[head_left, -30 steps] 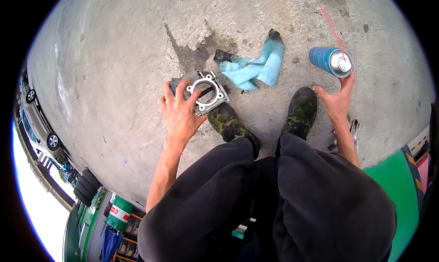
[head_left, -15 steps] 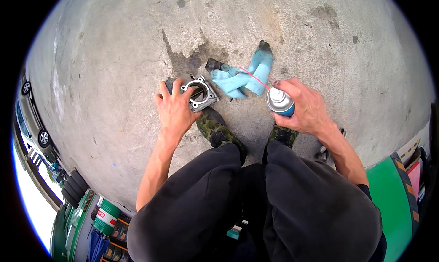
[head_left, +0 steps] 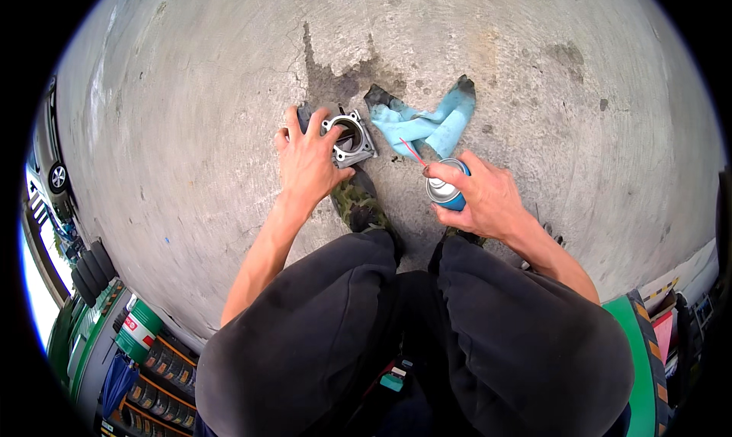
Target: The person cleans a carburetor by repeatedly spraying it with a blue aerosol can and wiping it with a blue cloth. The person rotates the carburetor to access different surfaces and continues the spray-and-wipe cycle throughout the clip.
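Observation:
My left hand [head_left: 306, 163] grips a metal throttle body [head_left: 369, 143] with a round bore, a plate showing inside it. The fingers wrap its left side, and one reaches over the rim of the bore. The part is tilted, with its opening facing up, above my left shoe. In my right hand [head_left: 489, 198] is a spray can [head_left: 445, 195], silver on top with a blue body. My thumb lies over its nozzle, and a thin red straw [head_left: 412, 152] points up and left, apart from the throttle body. No spray is visible.
Just beyond the can, a crumpled light-blue cloth [head_left: 442, 124] with blackened ends lies on the stained concrete floor [head_left: 229, 79]. Camouflage shoes [head_left: 358, 201] stand beneath my hands. At lower left are a green drum [head_left: 139, 330] and racked tires [head_left: 164, 368]; a parked car [head_left: 52, 155] is far left.
My right hand has brought the spray can left, closer to the throttle body, and the thumb has come over the nozzle. The whole view has shifted slightly; my left hand keeps its grip.

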Motion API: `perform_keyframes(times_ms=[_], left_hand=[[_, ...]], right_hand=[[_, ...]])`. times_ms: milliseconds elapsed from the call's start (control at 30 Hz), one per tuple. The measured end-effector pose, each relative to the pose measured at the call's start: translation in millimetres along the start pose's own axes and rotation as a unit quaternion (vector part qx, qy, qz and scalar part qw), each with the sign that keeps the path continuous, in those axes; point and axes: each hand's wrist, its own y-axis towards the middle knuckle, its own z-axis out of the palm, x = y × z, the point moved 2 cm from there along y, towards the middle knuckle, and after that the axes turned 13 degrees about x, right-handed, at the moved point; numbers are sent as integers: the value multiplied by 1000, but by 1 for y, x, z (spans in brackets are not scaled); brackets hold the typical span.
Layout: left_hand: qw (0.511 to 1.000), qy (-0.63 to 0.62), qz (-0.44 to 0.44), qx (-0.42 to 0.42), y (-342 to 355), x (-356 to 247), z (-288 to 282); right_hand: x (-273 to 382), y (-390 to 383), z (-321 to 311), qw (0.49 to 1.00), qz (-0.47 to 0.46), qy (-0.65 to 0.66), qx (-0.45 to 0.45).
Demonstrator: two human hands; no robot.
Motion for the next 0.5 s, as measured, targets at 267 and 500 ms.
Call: perform_keyframes(times_ms=[267, 500], left_hand=[[1000, -20, 0, -11, -1, 2, 3], [1000, -20, -2, -6, -2, 0, 2]], right_hand=[[-2, -5, 8, 1000, -4, -8, -24], [-2, -6, 6, 1000, -4, -2, -10]])
